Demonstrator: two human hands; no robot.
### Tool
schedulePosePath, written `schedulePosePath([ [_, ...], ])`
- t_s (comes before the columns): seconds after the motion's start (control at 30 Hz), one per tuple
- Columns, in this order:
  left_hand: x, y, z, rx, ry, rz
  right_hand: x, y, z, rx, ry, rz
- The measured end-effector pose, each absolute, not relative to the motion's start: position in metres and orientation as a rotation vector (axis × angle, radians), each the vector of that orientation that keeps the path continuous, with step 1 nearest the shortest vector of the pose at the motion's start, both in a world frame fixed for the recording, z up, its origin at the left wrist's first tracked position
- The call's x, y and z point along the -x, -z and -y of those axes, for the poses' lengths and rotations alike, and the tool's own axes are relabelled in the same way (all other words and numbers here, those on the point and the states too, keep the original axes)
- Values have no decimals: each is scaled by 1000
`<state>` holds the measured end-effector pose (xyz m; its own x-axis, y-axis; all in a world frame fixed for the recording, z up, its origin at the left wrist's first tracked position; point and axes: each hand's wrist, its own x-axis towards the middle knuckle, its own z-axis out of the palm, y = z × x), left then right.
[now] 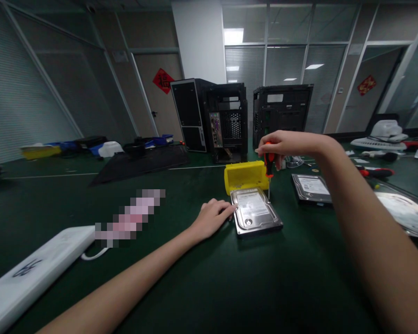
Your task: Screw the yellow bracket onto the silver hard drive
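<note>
A silver hard drive (253, 208) lies flat on the dark green table (181, 287), just right of centre. My left hand (212, 217) rests on the table at the drive's left side, its fingers closed against the edge. From above, my right hand (277, 144) grips the handle of a red and black screwdriver (270, 162). The screwdriver stands upright, its tip at the drive's right edge near the far corner. Directly behind the drive sits a yellow plastic bin (245, 177).
A second hard drive (311, 188) lies right, partly behind my right forearm. Black computer cases (226, 120) stand at the back. A white box (38, 269) lies left, near a black mat (139, 162). Another screwdriver (376, 172) and a round silver object (404, 211) are at the right.
</note>
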<state>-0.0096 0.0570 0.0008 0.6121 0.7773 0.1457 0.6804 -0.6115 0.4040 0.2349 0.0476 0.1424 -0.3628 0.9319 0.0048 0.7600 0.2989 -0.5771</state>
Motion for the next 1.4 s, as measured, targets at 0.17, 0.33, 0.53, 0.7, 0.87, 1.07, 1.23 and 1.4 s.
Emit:
schedulePosePath([
  [0.17,9,-1,-58,-2526,-440,-1182,-233,-144,-47,1480,-617,2281],
  [0.33,9,0,-59,-2537,-443,-1185,-233,-143,-50,1440,-593,2311],
  [0.53,9,0,-59,-2534,-443,-1186,-235,-140,-55,1464,-400,2325],
  [0.7,8,0,-59,-2538,-442,-1190,-234,-140,-52,1546,-492,2276],
  [0.87,9,0,-59,-2531,-436,-1192,-231,-145,-44,1624,-661,2163],
  [1.07,9,0,-59,-2528,-427,-1199,-234,-146,-43,1609,-781,2169],
  [1.23,9,-1,-59,-2533,-427,-1193,-237,-145,-45,1588,-749,2198],
  [1.4,8,0,-59,-2551,-437,-1184,-237,-143,-46,1511,-674,2272],
])
